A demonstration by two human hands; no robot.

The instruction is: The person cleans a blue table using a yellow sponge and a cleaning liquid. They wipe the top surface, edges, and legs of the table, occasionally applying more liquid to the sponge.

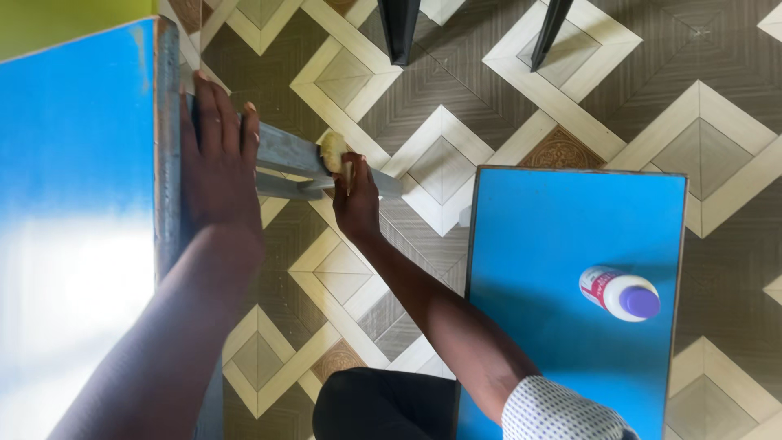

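Left hand: the left hand [218, 159] lay open and flat, fingers spread against the grey metal frame [168, 147] at the edge of a blue surface [77, 138].
Right hand: the right hand [356, 195] was closed around a yellowish sponge [332, 150], pressed to a grey crossbar [293, 155].
Nearby: a white bottle [619, 292] with a purple cap stood on a second blue surface [554, 244].
Below: patterned floor tiles [456, 106].

I look down on a floor [456, 90] of brown and cream diamond tiles. A blue bench top [570, 236] lies right of the grip, two dark chair legs [399, 28] beyond it, a yellow-green wall [57, 20] far left.
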